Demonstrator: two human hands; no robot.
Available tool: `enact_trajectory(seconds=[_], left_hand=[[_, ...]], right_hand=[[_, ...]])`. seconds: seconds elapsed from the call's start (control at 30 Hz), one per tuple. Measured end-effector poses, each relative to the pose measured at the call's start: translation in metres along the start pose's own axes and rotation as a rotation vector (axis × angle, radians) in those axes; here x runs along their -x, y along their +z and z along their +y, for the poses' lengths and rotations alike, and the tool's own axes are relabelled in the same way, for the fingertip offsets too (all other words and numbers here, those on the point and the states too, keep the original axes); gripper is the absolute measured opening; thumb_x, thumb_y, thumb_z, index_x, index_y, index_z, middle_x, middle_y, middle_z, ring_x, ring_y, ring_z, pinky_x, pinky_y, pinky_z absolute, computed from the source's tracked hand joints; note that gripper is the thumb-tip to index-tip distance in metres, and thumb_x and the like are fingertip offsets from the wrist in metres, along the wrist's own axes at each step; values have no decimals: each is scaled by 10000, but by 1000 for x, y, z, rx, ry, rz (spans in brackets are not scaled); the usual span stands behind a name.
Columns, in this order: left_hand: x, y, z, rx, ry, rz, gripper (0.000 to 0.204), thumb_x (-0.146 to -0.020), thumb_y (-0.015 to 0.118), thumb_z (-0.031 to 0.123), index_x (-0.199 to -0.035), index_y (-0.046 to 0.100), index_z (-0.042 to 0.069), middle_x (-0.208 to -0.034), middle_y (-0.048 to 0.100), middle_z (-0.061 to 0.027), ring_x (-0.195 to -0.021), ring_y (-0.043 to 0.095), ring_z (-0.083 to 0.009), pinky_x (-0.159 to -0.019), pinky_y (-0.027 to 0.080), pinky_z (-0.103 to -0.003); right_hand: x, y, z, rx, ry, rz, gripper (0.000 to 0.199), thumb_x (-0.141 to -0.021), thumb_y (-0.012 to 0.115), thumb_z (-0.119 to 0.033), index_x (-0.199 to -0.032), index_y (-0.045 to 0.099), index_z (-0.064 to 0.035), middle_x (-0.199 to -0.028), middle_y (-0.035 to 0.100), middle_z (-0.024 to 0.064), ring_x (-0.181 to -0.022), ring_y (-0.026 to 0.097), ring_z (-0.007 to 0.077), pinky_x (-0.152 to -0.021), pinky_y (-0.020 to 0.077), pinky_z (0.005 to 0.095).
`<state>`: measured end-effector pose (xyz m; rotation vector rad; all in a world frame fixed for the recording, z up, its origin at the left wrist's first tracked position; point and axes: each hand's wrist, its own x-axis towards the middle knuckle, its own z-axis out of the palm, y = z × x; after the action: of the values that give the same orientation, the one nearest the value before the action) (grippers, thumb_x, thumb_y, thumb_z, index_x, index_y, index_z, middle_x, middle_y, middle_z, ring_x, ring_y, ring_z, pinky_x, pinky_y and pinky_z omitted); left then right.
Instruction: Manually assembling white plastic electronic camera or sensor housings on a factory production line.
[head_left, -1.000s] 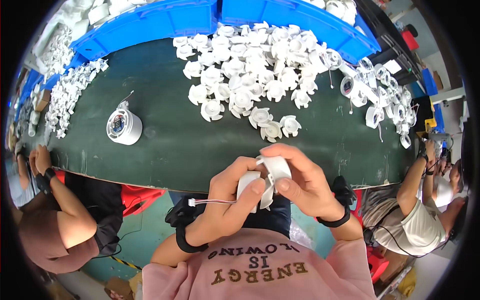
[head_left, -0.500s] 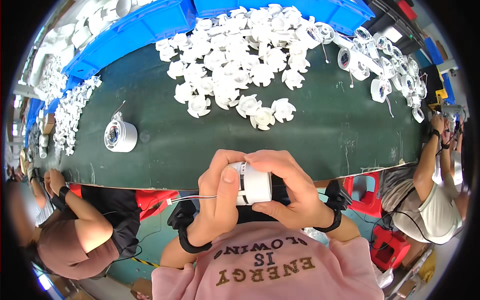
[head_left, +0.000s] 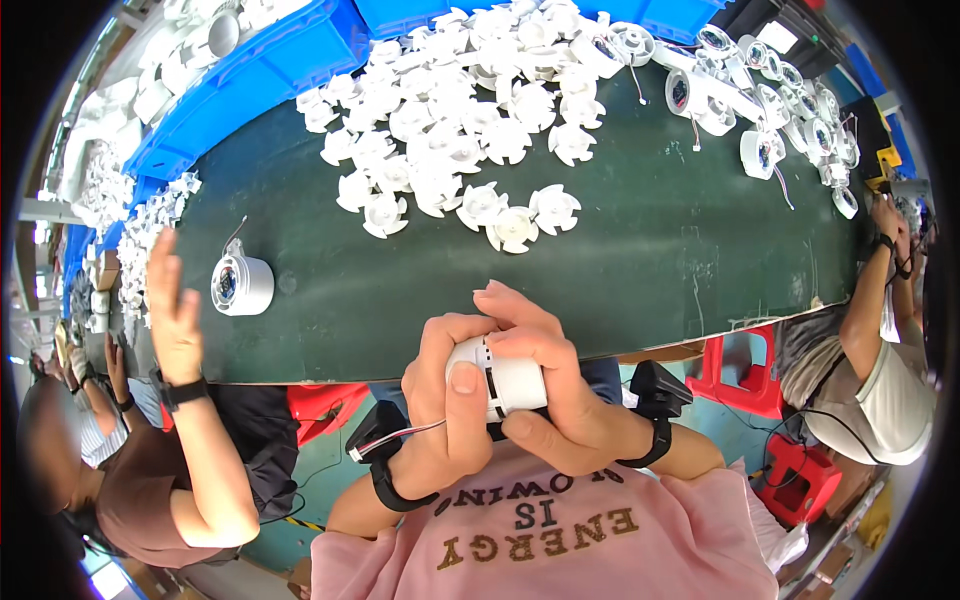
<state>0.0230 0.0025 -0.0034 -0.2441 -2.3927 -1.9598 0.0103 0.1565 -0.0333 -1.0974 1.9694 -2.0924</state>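
Observation:
Just off the near table edge, my left hand (head_left: 455, 405) and my right hand (head_left: 570, 400) both grip a white cylindrical housing (head_left: 517, 384). Dark slots run around its middle, between a rounded part in my left hand and a plain cup-shaped part in my right. From the left side trails a thin multi-wire cable (head_left: 405, 436) ending in a small white connector. One or more of my right fingers stick up above the part. A similar white motor unit (head_left: 250, 286) stands on the table to the left, its round face showing a circuit board.
White fan impellers (head_left: 440, 120) lie heaped across the back of the dark green table (head_left: 640, 270). More white motor units (head_left: 765, 150) cluster at back right. Blue bins (head_left: 260, 85) line the rear. A co-worker's raised hand (head_left: 178, 325) is at left, another person (head_left: 850, 370) at right, near red stools (head_left: 740, 370).
My hands and the housing have shifted slightly down and right in view, and my right fingers have lifted. At left, the co-worker's hand has risen over the table edge.

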Motion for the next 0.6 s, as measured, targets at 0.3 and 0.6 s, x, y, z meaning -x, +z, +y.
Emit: enact_trajectory(seconds=[0.3,0.6], left_hand=[[-11,-5,5,-41,81,-62,316,-955,392,248,-1065,501,-28,-819,580,-144,-650,551,-179,-587,438,-319],[-41,-5,51,-184,188,-500,828,-790,741,231,-1390,219,-2,-1236,439,-239,-1134,475,-395,-932,432,-404]], right_hand=[[-7,0,-6,-21,-67,-20,774,-840,623,-162,-1426,155,28,-1489,140,292,-1395,177,430,-1114,174,501],[-2,-12,-42,495,188,351,673,-749,645,-5,-1364,373,33,-1391,344,225,-1203,450,324,-983,395,385]])
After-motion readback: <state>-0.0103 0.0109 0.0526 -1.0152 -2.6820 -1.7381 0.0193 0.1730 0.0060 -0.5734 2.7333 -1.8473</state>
